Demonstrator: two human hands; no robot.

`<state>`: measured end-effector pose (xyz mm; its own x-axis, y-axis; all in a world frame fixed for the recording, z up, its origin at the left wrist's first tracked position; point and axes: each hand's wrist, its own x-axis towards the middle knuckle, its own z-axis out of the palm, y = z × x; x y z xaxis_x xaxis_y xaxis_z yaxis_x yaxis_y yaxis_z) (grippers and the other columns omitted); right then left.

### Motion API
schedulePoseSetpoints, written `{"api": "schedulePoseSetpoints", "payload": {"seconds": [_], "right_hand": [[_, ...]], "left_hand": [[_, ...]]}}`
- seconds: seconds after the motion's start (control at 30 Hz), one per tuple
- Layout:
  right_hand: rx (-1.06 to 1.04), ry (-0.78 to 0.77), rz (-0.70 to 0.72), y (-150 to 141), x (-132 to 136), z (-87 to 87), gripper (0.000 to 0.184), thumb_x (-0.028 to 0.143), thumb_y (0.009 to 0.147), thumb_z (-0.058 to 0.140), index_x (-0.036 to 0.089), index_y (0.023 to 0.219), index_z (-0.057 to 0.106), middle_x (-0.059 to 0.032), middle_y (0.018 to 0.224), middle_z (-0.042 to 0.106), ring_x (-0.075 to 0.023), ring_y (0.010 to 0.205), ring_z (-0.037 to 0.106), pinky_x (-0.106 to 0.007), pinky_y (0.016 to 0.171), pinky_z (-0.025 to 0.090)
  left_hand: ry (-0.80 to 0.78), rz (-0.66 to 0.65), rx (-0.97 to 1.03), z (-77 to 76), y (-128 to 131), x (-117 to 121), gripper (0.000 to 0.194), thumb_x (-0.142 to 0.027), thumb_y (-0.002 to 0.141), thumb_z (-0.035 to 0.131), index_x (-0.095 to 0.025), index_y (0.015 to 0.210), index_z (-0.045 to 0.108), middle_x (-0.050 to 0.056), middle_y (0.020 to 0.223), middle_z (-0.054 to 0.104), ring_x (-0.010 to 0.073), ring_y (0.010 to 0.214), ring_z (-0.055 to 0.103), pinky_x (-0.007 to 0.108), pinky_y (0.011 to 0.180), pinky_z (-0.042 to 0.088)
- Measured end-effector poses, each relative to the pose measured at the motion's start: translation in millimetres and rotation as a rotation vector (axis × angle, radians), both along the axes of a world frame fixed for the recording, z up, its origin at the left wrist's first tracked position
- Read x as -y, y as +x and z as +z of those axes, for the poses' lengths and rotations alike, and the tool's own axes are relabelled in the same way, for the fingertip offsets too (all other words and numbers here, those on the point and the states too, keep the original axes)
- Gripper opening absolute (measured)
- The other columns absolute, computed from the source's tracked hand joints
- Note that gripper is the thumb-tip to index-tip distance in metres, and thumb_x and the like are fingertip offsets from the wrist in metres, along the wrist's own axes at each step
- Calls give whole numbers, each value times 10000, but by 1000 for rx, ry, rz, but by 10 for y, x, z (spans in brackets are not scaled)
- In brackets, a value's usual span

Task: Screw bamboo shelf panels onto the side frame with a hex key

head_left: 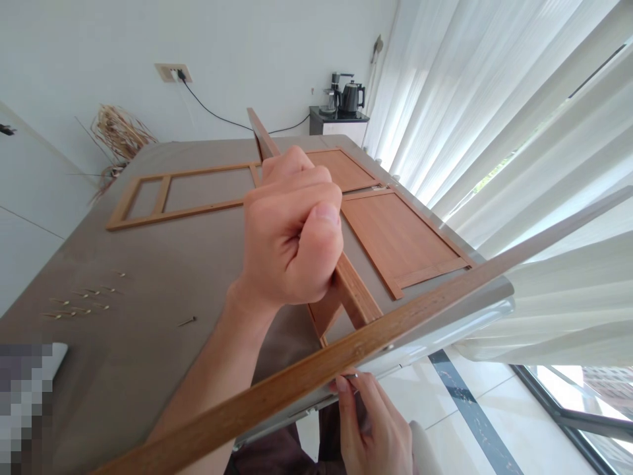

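My left hand (291, 227) is clenched in a fist round a wooden bar (353, 290) that runs from the far middle of the table toward me. My right hand (373, 422) is below the table edge, its fingertips pinched on a small metal nail (349, 376) against the underside of a long wooden strip (445, 293) that crosses the view diagonally. A wooden frame with panels (395, 237) lies flat on the grey table (148, 277) beneath the bar.
Several small nails (82, 303) lie at the table's left, and one single nail (186, 322) nearer the middle. An open ladder-like frame section (182, 191) lies at the far left. White curtains (494, 132) hang at the right. A kettle (352, 97) stands on a far cabinet.
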<state>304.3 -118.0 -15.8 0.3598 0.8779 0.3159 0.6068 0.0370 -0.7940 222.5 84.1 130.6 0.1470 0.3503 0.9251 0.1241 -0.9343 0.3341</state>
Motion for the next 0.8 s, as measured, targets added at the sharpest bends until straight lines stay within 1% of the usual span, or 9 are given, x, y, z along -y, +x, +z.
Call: {"api": "schedulePoseSetpoints", "payload": {"seconds": [0.1,0.2,0.37,0.47,0.57,0.67,0.73,0.8], "right_hand": [[10,0,13,17,1,20,241,315,1000,487,222,896,683,-29,774,685,-142,678,677,-183,658,533],[-18,-20,33,36,-2,39,244,313,1004,482,215,901,681,-33,776,682,-142,684,670,-186,661,530],[-29,-37,23,63,-9,39,271,326,1006,476,211,854,668,-26,753,678,-135,644,657,-186,635,526],[35,-9,49,68,-12,30,215,279,999,487,217,899,668,-24,777,679,-138,675,667,-193,642,527],[140,65,105,65,-26,37,158,204,983,500,218,963,656,-31,814,679,-147,713,671,-218,669,530],[189,86,154,62,-44,63,151,173,971,509,218,958,652,-32,799,672,-151,701,661,-236,664,529],[165,64,149,60,-47,76,159,196,977,506,219,964,663,-34,795,674,-153,697,657,-235,659,527],[73,10,113,58,-42,79,187,255,988,502,218,942,679,-36,790,683,-153,690,661,-224,651,526]], "left_hand": [[23,-16,-13,21,-9,2,324,-186,835,376,-202,521,297,1,493,358,162,537,363,451,674,318],[13,-21,-6,26,-10,1,313,-172,815,381,-199,518,289,-2,487,359,154,525,362,447,673,323],[17,5,-31,17,-5,1,319,-182,851,362,-198,543,282,-11,521,338,151,535,363,440,696,323],[36,1,-19,14,-4,-7,317,-181,857,368,-196,558,263,-13,523,314,153,528,352,434,686,323],[41,-10,-18,10,-6,-15,318,-179,859,380,-197,562,266,-15,523,313,152,530,347,433,686,322],[37,-3,-20,6,-9,-17,330,-192,872,381,-197,563,266,-14,524,321,154,536,345,432,685,321],[40,-5,-19,5,-8,-15,335,-197,873,382,-198,560,261,-13,518,321,157,534,344,431,673,320],[38,-11,-19,8,-6,-11,333,-194,869,383,-199,558,263,-13,513,321,159,531,342,432,667,322]]}}
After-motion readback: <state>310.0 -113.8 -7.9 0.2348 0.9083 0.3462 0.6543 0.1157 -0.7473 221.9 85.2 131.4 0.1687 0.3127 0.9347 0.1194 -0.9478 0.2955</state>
